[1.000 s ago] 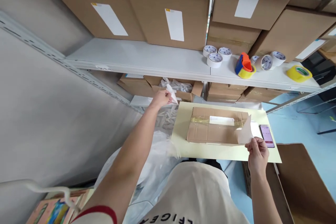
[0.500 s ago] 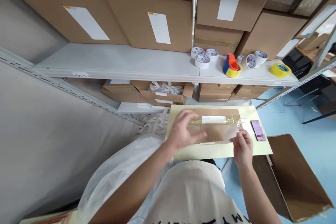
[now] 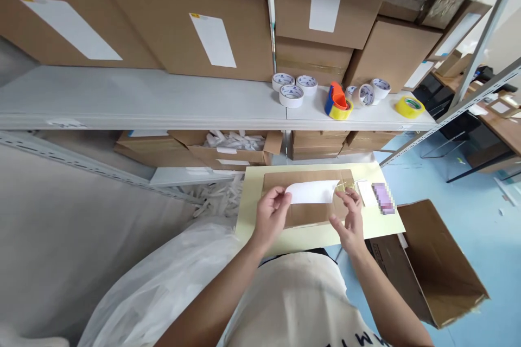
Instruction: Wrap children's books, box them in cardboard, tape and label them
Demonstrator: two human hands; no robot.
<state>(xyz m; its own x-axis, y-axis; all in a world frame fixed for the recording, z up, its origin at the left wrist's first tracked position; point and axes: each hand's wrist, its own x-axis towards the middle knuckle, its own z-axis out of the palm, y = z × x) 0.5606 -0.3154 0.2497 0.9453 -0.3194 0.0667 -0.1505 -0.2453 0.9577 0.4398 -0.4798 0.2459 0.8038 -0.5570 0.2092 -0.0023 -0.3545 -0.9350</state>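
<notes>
My left hand (image 3: pixel 272 212) pinches the left end of a white paper strip (image 3: pixel 311 193), which looks like a label. The strip stretches sideways over a flat cardboard box (image 3: pixel 305 216), its right end curling up a little. Beside that end is my right hand (image 3: pixel 348 219), thumb and fingers apart; whether a fingertip touches the strip I cannot tell. Clear yellowish tape (image 3: pixel 345 187) shows on the right part of the box. Underneath lies a pale yellow tabletop (image 3: pixel 251 211). A small white card or paper stack (image 3: pixel 367 194) sits right of the box, next to a phone (image 3: pixel 383 198).
A grey shelf (image 3: pixel 183 100) behind the table bears white tape rolls (image 3: pixel 291 96), an orange-and-blue tape dispenser (image 3: pixel 337 98), a yellow tape roll (image 3: pixel 409 107) and large boxes. An open carton (image 3: pixel 439 265) stands at right on the floor, a translucent plastic bag (image 3: pixel 163 282) at left.
The paper piece has passed from my right hand to my left, now stretched flat over the box. My right hand has opened. The view has swung to the right.
</notes>
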